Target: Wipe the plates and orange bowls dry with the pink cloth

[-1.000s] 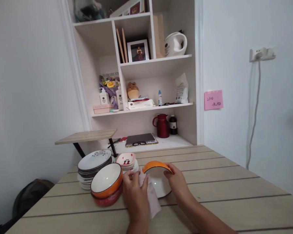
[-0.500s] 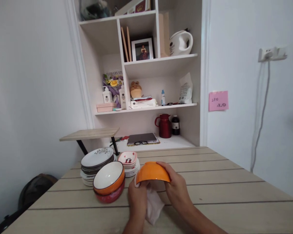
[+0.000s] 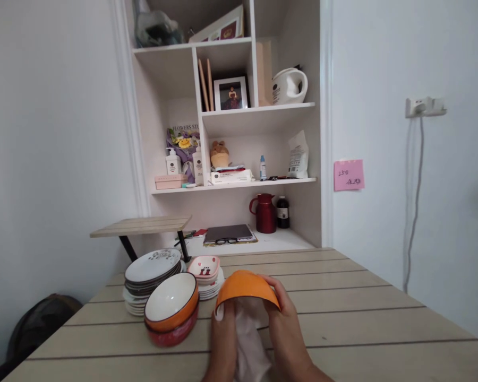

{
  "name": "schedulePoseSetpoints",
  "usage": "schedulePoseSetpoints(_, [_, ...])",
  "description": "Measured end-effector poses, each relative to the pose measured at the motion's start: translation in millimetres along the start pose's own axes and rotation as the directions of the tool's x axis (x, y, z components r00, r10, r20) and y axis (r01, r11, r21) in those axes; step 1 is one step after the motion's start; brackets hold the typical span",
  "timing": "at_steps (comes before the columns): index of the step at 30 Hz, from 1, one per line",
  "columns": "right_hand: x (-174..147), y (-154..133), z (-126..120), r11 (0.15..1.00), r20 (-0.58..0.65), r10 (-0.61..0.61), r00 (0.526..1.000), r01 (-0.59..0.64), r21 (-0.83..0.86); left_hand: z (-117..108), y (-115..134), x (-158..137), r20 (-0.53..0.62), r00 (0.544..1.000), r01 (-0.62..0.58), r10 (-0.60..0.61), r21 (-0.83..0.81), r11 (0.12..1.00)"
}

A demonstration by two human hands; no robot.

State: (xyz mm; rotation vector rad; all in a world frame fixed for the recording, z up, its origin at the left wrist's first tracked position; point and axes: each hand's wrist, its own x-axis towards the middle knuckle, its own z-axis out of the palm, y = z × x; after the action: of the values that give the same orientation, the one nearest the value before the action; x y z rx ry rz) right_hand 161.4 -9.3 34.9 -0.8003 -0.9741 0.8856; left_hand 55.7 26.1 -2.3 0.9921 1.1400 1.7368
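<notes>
An orange bowl [image 3: 247, 285] is held above the table, tipped with its outside up and its opening towards me. My right hand [image 3: 283, 318] grips it by the right side, fingers over the outside and thumb near the rim. At the left rim is my left hand [image 3: 224, 331], closed with a pale cloth [image 3: 252, 347]; a bit of cloth shows over the rim there. The rest of the cloth hangs between my wrists, partly under the bowl. The left fingertips are hidden. Left of my hands, another orange bowl [image 3: 171, 302] with a white inside rests in a red bowl [image 3: 175, 334].
Behind the bowls stand a stack of plates [image 3: 153, 266] and small square dishes [image 3: 204, 267] on saucers [image 3: 213, 289]. A small raised stand [image 3: 141, 226] is at the table's back left. Beyond the slatted table [image 3: 354, 313] are wall shelves with a red jug [image 3: 265, 213].
The bowl has tipped further, so its opening faces me more. My right hand has shifted lower along its side. More cloth shows beneath the bowl. The whole view has tilted up slightly.
</notes>
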Motion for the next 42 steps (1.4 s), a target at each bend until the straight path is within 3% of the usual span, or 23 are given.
schedulePoseSetpoints(4, [-0.5,-0.1,0.6,0.999,-0.018,0.019,1.0,-0.018,0.031,-0.1,1.6,0.1,0.067,0.997,-0.049,0.049,-0.006,0.999])
schedulePoseSetpoints(10, [23.1,10.6,-15.1,0.978,0.093,-0.029,0.995,0.047,-0.206,-5.2,9.5,-0.4,-0.039,0.998,-0.024,0.039,0.32,0.947])
schedulePoseSetpoints(13, [35.3,13.1,-25.0,0.915,0.141,-0.095,0.985,0.142,-0.378,-6.8,9.7,0.1,-0.077,0.992,-0.032,0.095,0.589,0.808])
schedulePoseSetpoints(17, [41.8,10.2,-32.5,0.788,0.203,-0.249,0.947,0.32,-0.526,-7.7,10.7,-3.8,0.015,0.991,-0.084,0.132,0.841,0.534])
schedulePoseSetpoints(23, [35.4,2.5,-30.6,0.508,0.412,-0.288,0.864,0.503,-0.699,-5.5,10.3,-11.3,0.1,0.979,-0.166,0.177,0.897,0.411])
schedulePoseSetpoints(27, [34.1,0.5,-32.1,0.487,0.408,-0.211,0.888,0.458,-0.744,-4.3,8.5,-11.1,0.196,0.959,-0.26,0.204,0.897,0.358])
schedulePoseSetpoints(36, [33.3,17.8,-30.4,0.703,0.298,-0.29,0.909,0.414,-0.578,-2.4,17.3,-11.3,0.067,0.993,-0.104,0.096,0.884,0.455])
schedulePoseSetpoints(42, [29.1,13.4,-26.0,0.859,0.185,-0.275,0.943,0.328,-0.394,-5.7,5.7,-3.3,0.08,0.994,-0.106,0.073,0.579,0.808])
